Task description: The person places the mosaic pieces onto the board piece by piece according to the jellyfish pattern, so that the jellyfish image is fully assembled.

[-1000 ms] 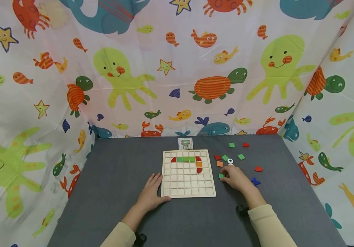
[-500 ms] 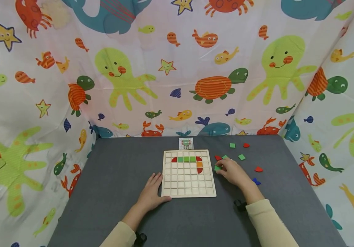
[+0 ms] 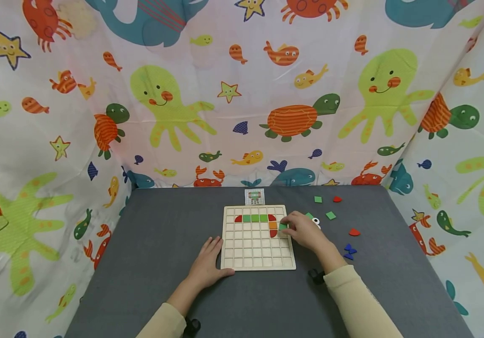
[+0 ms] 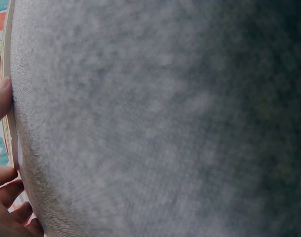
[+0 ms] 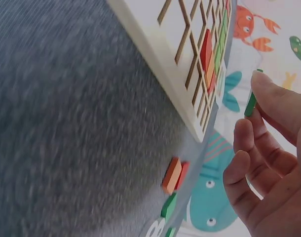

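Observation:
A wooden grid board [image 3: 246, 249] lies flat on the grey table. Along its upper part run a red rounded tile [image 3: 238, 218], several green square tiles [image 3: 255, 218] and another red one; below that sit an orange tile [image 3: 273, 225] and a red rounded tile [image 3: 273, 233]. My left hand [image 3: 205, 265] rests at the board's lower left corner, extended fingers against the side, thumb at the front edge. Between thumb and fingers, my right hand [image 3: 307, 232] pinches a green square tile [image 5: 252, 102] over the board's right side. The right wrist view shows that tile edge-on, raised.
Right of the board lie loose pieces: green squares [image 3: 330, 215], red pieces [image 3: 354, 232], blue pieces [image 3: 349, 256] and white rings [image 3: 316, 221]. An orange tile [image 5: 171, 176] shows in the right wrist view. A printed card [image 3: 254, 196] lies behind the board; a patterned curtain [image 3: 242, 159] hangs beyond.
My right hand has picked the green tile up from the table and carried it left and slightly up to the board. The left hand stays at the board's corner.

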`<state>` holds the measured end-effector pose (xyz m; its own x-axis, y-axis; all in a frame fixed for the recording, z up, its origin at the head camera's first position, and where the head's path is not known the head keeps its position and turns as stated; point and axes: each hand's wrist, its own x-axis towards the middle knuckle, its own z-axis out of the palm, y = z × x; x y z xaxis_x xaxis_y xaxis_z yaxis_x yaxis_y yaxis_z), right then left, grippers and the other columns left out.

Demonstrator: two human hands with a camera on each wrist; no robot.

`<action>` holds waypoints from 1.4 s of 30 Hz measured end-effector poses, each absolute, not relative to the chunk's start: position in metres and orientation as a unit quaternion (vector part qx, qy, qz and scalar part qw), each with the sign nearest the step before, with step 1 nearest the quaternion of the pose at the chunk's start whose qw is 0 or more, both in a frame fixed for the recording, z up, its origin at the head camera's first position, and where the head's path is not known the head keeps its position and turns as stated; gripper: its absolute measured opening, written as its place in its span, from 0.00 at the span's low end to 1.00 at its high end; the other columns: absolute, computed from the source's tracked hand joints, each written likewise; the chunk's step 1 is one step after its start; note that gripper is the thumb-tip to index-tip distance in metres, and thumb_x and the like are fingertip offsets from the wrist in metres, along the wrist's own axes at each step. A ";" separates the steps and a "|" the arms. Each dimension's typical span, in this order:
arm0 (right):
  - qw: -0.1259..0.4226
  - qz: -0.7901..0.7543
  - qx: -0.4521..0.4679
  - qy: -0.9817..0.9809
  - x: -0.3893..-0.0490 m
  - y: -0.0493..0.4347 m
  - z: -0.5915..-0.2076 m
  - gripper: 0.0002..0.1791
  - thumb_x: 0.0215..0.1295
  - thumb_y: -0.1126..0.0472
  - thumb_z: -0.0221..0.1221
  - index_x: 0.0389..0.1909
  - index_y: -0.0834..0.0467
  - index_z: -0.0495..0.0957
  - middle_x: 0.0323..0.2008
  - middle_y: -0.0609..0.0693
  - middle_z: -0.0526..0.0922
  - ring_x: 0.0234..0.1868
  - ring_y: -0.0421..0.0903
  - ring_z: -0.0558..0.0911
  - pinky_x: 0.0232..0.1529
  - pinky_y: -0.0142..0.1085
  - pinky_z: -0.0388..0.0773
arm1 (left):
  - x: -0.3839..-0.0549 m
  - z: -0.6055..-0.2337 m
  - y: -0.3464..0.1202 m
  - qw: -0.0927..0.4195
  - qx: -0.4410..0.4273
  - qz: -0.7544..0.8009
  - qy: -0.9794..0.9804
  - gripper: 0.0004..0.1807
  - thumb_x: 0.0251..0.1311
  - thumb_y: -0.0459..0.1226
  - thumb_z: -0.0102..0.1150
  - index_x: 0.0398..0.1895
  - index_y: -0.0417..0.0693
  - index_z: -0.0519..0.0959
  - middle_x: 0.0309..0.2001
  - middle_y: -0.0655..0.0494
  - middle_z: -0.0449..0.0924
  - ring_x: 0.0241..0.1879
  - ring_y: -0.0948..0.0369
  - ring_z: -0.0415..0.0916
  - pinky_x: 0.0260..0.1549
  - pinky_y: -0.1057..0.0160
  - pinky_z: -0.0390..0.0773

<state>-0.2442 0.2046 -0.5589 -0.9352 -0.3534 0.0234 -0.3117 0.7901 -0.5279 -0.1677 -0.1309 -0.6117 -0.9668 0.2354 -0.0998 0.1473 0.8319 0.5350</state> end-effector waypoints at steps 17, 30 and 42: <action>0.055 -0.296 -0.199 0.933 -0.256 0.170 -0.573 0.17 0.62 0.57 0.71 0.51 0.56 0.86 0.45 0.50 0.81 0.37 0.43 0.78 0.38 0.40 0.78 | -0.168 -0.613 -0.131 0.078 0.104 0.278 0.952 0.59 0.48 0.60 0.75 0.79 0.44 0.57 0.79 0.47 0.55 0.80 0.45 0.46 0.69 0.39 0.63; 0.049 -0.254 -0.199 0.945 -0.259 0.156 -0.595 0.16 0.59 0.55 0.73 0.48 0.52 0.87 0.44 0.47 0.83 0.46 0.47 0.80 0.51 0.45 0.78 | -0.167 -0.619 -0.130 0.076 0.102 0.263 0.956 0.60 0.48 0.62 0.74 0.79 0.46 0.57 0.79 0.49 0.55 0.80 0.45 0.46 0.68 0.39 0.64; 0.063 -0.242 -0.200 0.947 -0.258 0.152 -0.593 0.12 0.60 0.59 0.72 0.46 0.52 0.88 0.44 0.48 0.85 0.49 0.50 0.81 0.55 0.48 0.78 | -0.167 -0.620 -0.130 0.076 0.099 0.262 0.957 0.60 0.48 0.61 0.75 0.79 0.45 0.58 0.79 0.49 0.55 0.80 0.45 0.46 0.69 0.40 0.64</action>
